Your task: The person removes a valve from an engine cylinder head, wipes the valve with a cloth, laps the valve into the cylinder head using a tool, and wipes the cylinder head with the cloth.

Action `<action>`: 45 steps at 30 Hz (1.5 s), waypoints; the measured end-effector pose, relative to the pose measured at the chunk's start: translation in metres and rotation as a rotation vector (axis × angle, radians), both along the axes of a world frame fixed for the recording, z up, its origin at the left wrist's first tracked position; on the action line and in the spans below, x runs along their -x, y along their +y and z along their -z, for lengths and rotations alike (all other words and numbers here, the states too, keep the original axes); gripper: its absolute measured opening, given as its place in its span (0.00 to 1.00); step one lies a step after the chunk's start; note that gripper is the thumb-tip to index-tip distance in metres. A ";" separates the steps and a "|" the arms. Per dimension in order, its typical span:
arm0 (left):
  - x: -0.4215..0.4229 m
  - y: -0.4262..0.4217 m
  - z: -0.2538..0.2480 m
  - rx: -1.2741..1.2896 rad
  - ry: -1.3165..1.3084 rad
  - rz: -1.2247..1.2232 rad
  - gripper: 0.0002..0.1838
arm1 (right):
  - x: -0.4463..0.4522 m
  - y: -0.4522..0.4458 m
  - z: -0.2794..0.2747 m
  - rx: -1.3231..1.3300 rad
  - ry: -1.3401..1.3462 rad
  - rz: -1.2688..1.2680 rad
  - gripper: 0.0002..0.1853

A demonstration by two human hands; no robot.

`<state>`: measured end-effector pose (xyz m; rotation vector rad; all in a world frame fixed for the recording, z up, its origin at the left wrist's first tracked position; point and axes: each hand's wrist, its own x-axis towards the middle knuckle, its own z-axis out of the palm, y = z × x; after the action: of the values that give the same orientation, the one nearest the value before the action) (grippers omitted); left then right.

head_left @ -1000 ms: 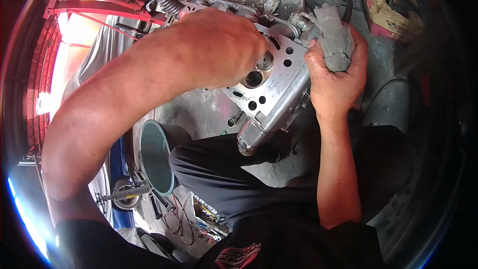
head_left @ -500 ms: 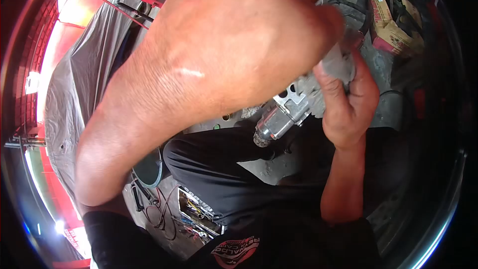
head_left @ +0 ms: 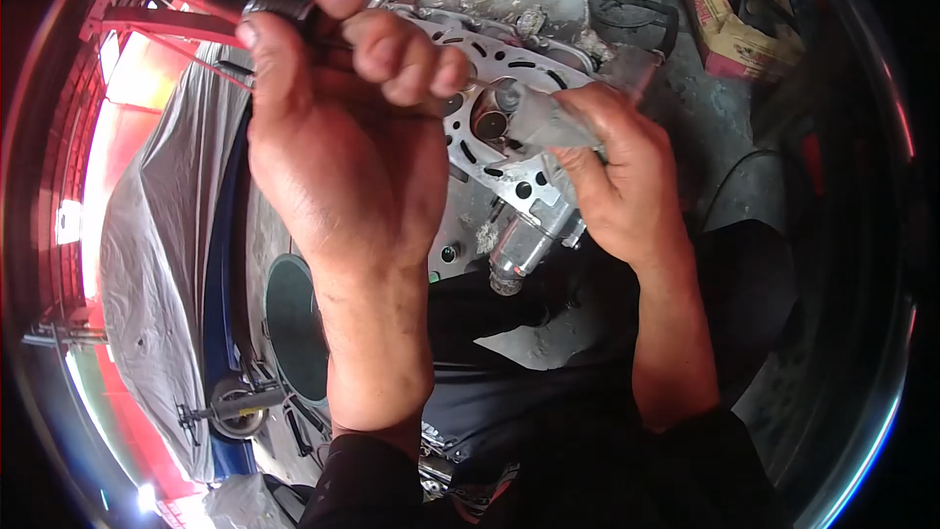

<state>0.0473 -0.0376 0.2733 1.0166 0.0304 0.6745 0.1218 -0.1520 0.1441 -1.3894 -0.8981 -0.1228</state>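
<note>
Floor beneath; cylinder head above it, holed face showing, support hidden. Hands apart. Left hand palm up, fingers half curled, at cylinder head's left end; whether it grips anything, can't tell. Right hand clamped on rag, over right edge.

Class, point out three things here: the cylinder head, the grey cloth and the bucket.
Cylinder head (head_left: 505, 159), head-camera view: its flat, holed face.
Grey cloth (head_left: 548, 124), head-camera view: its exposed upper part.
Bucket (head_left: 293, 328), head-camera view: its inner wall.
</note>
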 end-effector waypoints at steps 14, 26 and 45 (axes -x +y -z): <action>-0.027 0.007 0.039 -0.355 0.110 -0.111 0.29 | -0.036 -0.001 0.030 -0.298 0.391 0.441 0.11; -0.045 0.000 0.073 -0.602 0.266 -0.329 0.33 | -0.038 0.009 0.041 -0.375 0.359 0.493 0.13; -0.040 0.015 0.052 -0.515 0.201 -0.122 0.34 | -0.036 0.007 0.040 -0.355 0.370 0.489 0.14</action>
<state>0.0875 -0.0228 0.2210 1.5869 0.0991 0.7052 0.1577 -0.1450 0.1040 -1.2174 -0.2038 -0.3656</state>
